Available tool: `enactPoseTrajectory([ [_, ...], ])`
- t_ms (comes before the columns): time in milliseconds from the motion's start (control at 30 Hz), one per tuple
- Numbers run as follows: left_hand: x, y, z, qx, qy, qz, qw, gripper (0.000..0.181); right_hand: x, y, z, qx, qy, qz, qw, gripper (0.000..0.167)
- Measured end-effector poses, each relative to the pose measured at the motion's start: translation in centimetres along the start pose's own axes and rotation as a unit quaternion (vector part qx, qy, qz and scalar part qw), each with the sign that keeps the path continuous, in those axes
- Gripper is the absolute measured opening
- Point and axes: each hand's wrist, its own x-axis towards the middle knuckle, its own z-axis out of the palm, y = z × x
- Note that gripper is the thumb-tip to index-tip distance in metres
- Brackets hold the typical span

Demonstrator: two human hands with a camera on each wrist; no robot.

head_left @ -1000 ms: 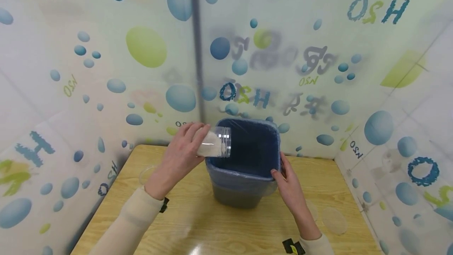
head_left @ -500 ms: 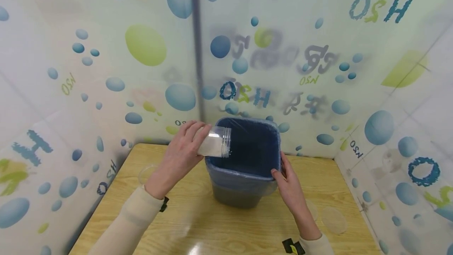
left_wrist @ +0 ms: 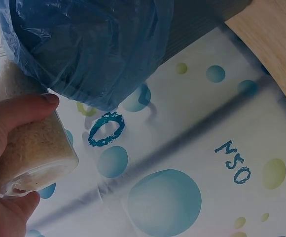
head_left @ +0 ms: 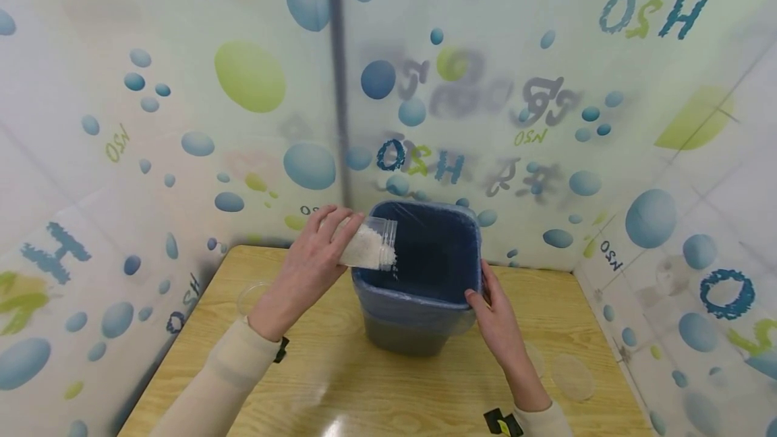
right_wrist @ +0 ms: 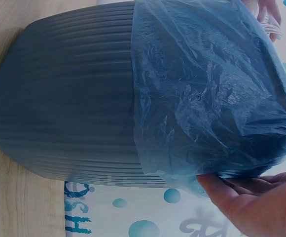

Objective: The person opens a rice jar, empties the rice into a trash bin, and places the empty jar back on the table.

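My left hand (head_left: 312, 251) grips a clear plastic jar (head_left: 369, 243) of white, rice-like grains, tipped past level with its mouth over the bin's left rim. Some grains (head_left: 393, 268) spill from the mouth into the bin. In the left wrist view, the thumb and fingers curl round the jar (left_wrist: 37, 148), and grains still fill much of it. A dark grey ribbed trash bin (head_left: 403, 339) stands upright, lined with a blue plastic bag (head_left: 419, 309) folded over its rim. The bin's right rim is held by my right hand (head_left: 498, 322), thumb over the bag. The bin's bottom is hidden.
The bin stands on a wood-grain table (head_left: 340, 383). A clear round disc (head_left: 573, 377) lies at the right, a second one partly behind the right forearm. Another clear round piece (head_left: 247, 297) sits beside the left forearm. Bubble-print curtains (head_left: 255, 147) surround the table.
The jar has tipped slightly further down. Its grains have slid to the mouth and now fall into the bin. The right hand and the bin have stayed in place.
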Motion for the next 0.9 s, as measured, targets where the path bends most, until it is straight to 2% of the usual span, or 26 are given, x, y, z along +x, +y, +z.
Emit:
enactPoseTrajectory([
  [367, 0.0, 0.14, -0.16, 0.011, -0.017, -0.009, 0.9998, 0.089, 0.04, 0.03, 0.03, 0.001, 0.0, -0.005, 1.0, 0.065],
  [900, 0.09, 0.23, -0.18, 0.031, -0.028, 0.002, 0.9991, 0.091, 0.08, 0.11, -0.01, -0.002, -0.005, 0.0, 1.0, 0.066],
])
